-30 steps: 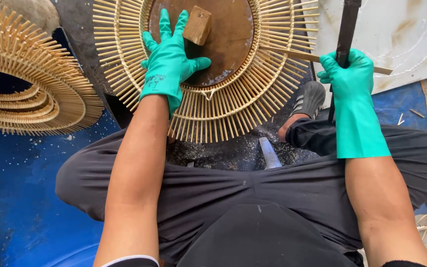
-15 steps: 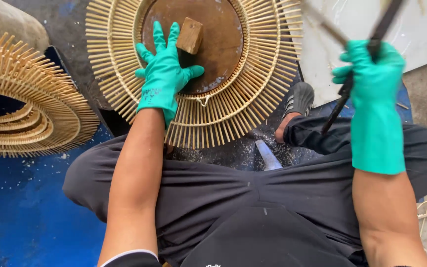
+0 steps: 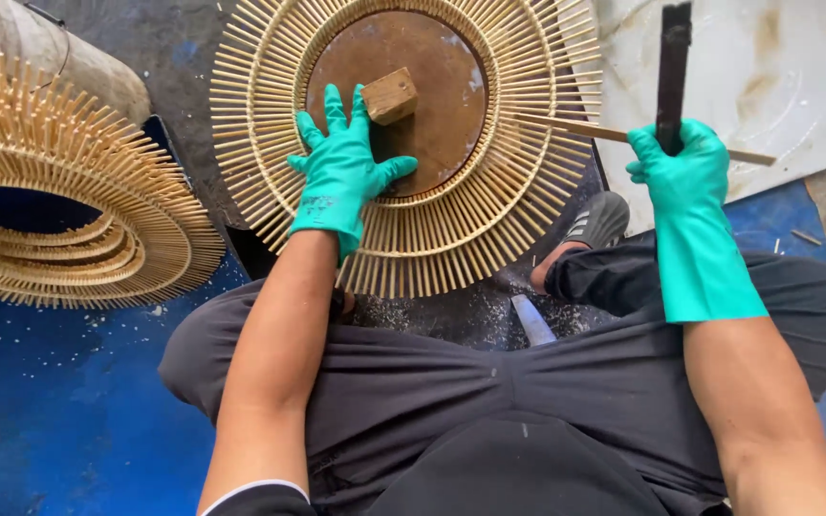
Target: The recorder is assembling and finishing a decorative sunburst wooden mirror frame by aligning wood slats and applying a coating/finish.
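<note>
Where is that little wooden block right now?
The wooden block lies on the brown disc inside the round stick frame, just beyond the left hand fingertips.

No packages, labels, signs or screens are in view.

Teal rubber gloves cover left hand (image 3: 343, 177) and right hand (image 3: 681, 167); dark trousers, grey shoe (image 3: 597, 220)

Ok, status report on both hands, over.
Left hand flat on sunburst frame. Right hand grips dark bar and thin stick. Wooden block on centre disc.
</note>
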